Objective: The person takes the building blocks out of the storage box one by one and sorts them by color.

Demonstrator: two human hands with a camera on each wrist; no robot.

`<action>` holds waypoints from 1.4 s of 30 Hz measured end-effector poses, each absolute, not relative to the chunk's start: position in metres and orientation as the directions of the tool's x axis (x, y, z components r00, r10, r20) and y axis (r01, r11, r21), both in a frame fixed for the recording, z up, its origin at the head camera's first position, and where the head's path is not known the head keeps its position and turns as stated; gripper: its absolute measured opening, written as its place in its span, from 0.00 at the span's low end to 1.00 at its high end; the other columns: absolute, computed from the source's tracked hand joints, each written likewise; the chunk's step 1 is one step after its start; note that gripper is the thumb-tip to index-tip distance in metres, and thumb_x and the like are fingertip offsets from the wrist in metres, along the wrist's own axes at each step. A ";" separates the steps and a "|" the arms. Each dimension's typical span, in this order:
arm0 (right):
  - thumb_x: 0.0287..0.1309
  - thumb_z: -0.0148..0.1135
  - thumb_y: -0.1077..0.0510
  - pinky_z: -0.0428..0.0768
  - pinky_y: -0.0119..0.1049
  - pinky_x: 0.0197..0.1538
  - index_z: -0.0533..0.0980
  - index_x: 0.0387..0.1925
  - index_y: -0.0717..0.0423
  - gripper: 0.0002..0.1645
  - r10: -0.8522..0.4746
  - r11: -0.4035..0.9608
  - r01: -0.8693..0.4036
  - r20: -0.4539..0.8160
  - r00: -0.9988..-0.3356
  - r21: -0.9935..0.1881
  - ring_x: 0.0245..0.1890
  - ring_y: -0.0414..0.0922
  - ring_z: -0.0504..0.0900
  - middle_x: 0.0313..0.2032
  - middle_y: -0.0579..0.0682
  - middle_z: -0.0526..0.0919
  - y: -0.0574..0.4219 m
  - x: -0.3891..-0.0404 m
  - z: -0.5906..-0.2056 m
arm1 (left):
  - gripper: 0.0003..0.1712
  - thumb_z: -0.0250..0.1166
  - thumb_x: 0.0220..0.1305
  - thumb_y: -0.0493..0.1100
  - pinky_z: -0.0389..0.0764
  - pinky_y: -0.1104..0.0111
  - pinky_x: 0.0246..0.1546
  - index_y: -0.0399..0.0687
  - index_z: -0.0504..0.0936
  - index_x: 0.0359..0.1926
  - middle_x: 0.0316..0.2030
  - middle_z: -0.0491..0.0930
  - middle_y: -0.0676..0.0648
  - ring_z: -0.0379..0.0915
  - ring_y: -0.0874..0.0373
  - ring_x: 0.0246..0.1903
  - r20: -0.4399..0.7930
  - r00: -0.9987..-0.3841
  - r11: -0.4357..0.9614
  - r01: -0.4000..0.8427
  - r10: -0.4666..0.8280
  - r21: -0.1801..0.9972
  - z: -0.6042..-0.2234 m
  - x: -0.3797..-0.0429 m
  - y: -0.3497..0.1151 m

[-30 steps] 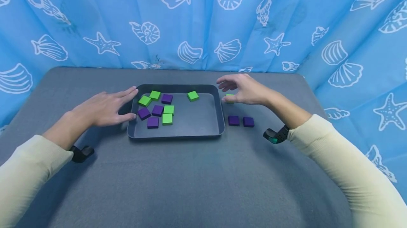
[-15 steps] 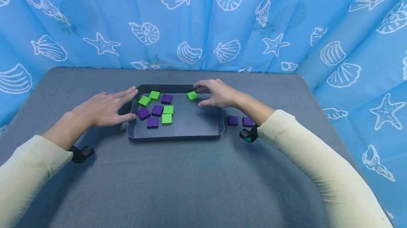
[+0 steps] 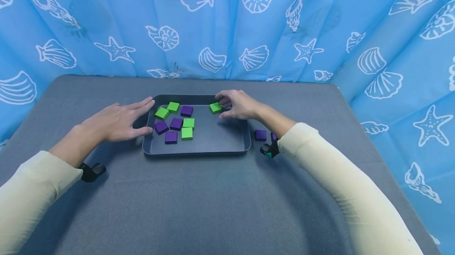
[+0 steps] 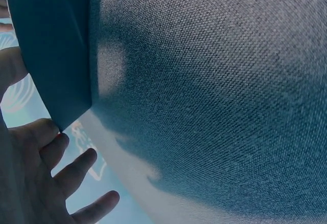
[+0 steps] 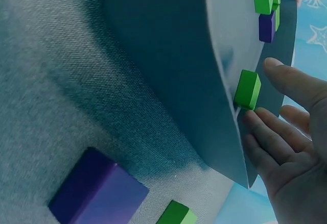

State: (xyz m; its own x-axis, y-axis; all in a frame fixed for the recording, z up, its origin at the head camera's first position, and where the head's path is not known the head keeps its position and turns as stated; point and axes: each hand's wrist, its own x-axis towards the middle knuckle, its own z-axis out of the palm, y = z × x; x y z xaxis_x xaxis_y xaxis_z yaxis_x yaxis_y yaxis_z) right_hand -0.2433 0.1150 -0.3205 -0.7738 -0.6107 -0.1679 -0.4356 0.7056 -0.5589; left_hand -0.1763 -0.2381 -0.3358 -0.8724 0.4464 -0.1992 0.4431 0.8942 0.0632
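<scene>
Lone green block (image 3: 214,108) inside tray (image 3: 217,138), near far edge, toward far right corner. Right hand (image 3: 239,104) spread beside it, not pinching. Left hand (image 3: 111,123) spread at tray's left edge. Block probably light, stiff; best pinched across opposite sides.

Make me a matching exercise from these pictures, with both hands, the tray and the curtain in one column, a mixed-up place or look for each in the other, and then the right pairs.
Column one
1. left hand
2. curtain
3. tray
4. right hand

Column two
A. dark, with purple blocks inside
B. next to a lone green block
C. at the tray's left end
D. blue with white shells

Pairs: 1-C, 2-D, 3-A, 4-B
</scene>
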 end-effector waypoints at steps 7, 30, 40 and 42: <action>0.53 0.74 0.63 0.74 0.41 0.64 0.67 0.67 0.64 0.42 -0.612 0.701 -0.416 -0.189 -0.768 -0.580 0.60 0.51 0.78 0.60 0.60 0.78 0.109 -0.247 -0.324 | 0.52 0.54 0.68 0.68 0.61 0.31 0.60 0.41 0.50 0.78 0.76 0.50 0.34 0.67 0.30 0.62 -0.200 -0.871 0.894 0.444 0.448 0.068 -0.336 -0.176 -0.238; 0.56 0.71 0.67 0.73 0.40 0.65 0.70 0.65 0.64 0.35 -0.615 0.699 -0.422 -0.184 -0.767 -0.577 0.63 0.50 0.76 0.61 0.57 0.78 0.086 -0.251 -0.333 | 0.52 0.54 0.67 0.69 0.63 0.33 0.60 0.42 0.49 0.78 0.76 0.50 0.35 0.68 0.30 0.61 -0.214 -0.868 0.893 0.446 0.449 0.067 -0.333 -0.178 -0.238; 0.60 0.68 0.65 0.72 0.40 0.66 0.72 0.64 0.62 0.31 -0.628 0.720 -0.484 -0.168 -0.760 -0.497 0.63 0.48 0.76 0.61 0.55 0.79 0.079 -0.249 -0.333 | 0.52 0.54 0.67 0.69 0.68 0.35 0.57 0.42 0.50 0.78 0.76 0.50 0.35 0.74 0.32 0.57 -0.202 -0.868 0.890 0.451 0.454 0.062 -0.334 -0.177 -0.240; 0.60 0.68 0.65 0.72 0.39 0.65 0.72 0.65 0.62 0.31 -0.633 0.719 -0.486 -0.180 -0.753 -0.497 0.63 0.48 0.76 0.61 0.55 0.79 0.080 -0.249 -0.331 | 0.52 0.54 0.67 0.69 0.68 0.35 0.57 0.42 0.50 0.78 0.76 0.50 0.35 0.74 0.32 0.56 -0.201 -0.868 0.890 0.452 0.455 0.064 -0.334 -0.177 -0.239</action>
